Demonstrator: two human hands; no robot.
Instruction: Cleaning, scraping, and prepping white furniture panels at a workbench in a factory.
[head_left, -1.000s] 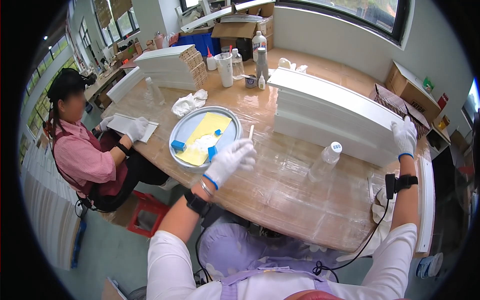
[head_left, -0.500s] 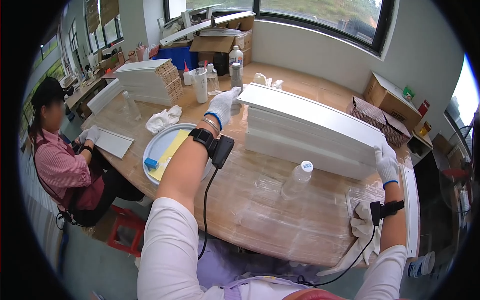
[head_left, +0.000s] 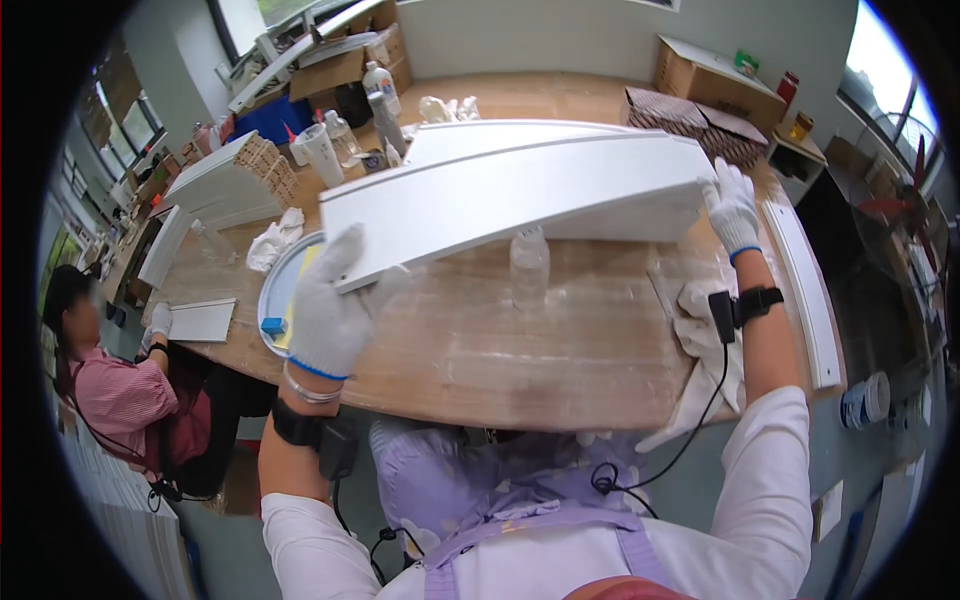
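A long white board [head_left: 520, 200] with a groove along its edge is tilted over the table, its left end raised off the stack of white boards [head_left: 620, 222]. My left hand [head_left: 335, 310], in a white glove and slightly blurred, grips that left end near the corner. At the board's right end, my gloved right hand [head_left: 733, 205] holds the edge with fingers and thumb. Behind the raised board, part of the stack's top board [head_left: 500, 135] shows. A clear plastic bottle [head_left: 530, 270] stands in front of the stack, its top close under the board's lower edge.
At the left lies a round tray [head_left: 275, 290] with a small blue block [head_left: 273, 326]. Bottles and a cup [head_left: 320, 155] stand farther back. A white rag [head_left: 700, 310] and a long white strip [head_left: 800, 290] lie at right. A co-worker [head_left: 130, 390] sits at left with another board.
My left hand has brought the top board's left end off the stack and toward me. The right hand stays at the right end. The view has tilted downward and turned.
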